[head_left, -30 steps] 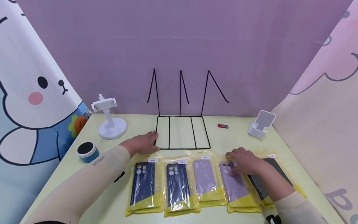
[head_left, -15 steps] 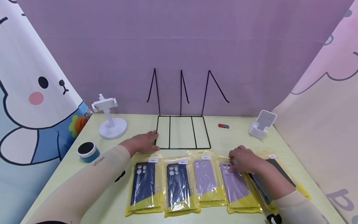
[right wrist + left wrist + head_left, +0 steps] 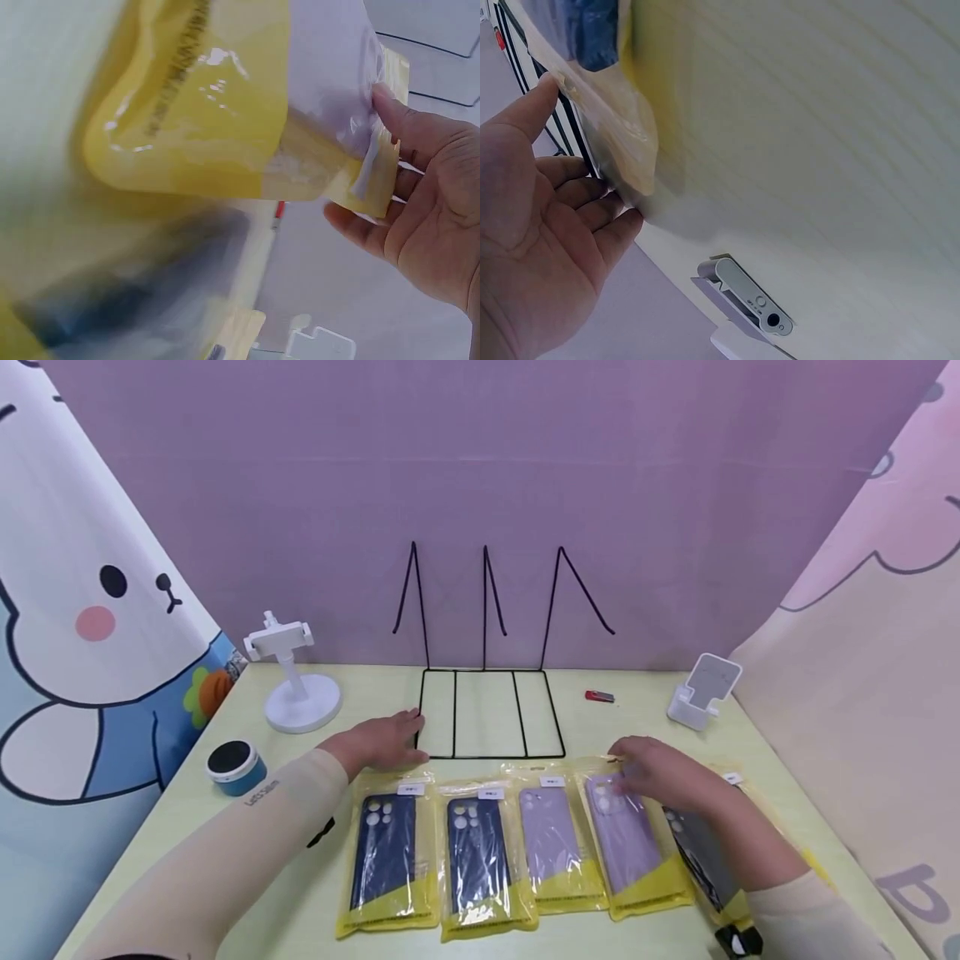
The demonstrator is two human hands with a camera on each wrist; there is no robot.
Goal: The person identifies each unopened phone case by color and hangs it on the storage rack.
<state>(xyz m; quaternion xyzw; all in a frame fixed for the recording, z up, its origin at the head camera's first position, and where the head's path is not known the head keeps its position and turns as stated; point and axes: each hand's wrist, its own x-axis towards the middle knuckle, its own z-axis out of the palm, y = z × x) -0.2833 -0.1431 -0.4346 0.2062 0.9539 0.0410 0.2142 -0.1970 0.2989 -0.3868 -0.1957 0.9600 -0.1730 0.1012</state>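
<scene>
Lifting the top end of the purple case packet (image 3: 630, 852) off the table (image 3: 637, 718) since half a second ago, and swinging it slightly toward the far edge. Keeping its bottom end down, in the row of five along the near edge, fourth from the left.

Leaving bare table beyond the row: open room at the far right, and inside the wire rack (image 3: 453, 714) standing at mid far edge. Overlapping a dark packet (image 3: 701, 852) on the right side, so probably needing a straight lift rather than a sideways drag.

Pinching the packet's top flap with the right hand (image 3: 660, 777), thumb on top and fingers underneath, as seen from the right wrist (image 3: 427, 202). Resting the left hand (image 3: 382, 743) flat, fingers straight and holding nothing, by the rack's near left corner.

Judging the packet light, with a glossy, slippery, floppy sleeve around a stiffer case; probably gripping best across case and film together, not by the flap alone.

Sitting well clear: white phone stand (image 3: 296, 693), round speaker (image 3: 234, 767), red stick (image 3: 598, 697).
</scene>
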